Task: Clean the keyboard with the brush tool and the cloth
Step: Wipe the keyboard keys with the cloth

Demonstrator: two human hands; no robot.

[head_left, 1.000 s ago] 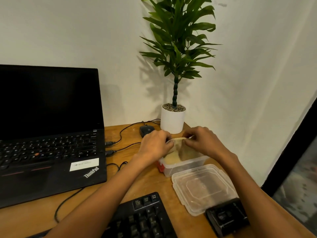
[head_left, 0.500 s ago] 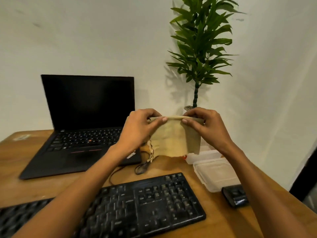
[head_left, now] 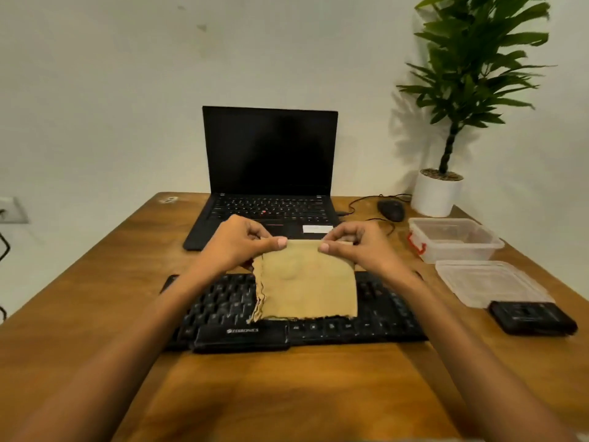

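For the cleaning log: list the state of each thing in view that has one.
Keyboard: on the table, middle partly hidden.
Cloth: folded, held up by its top edge in front of the keyboard.
Left hand: pinches the cloth's top left corner.
Right hand: pinches its top right corner.
Laptop: open, screen dark.
Box: open, lid off.
Lid: on the table beside the box.
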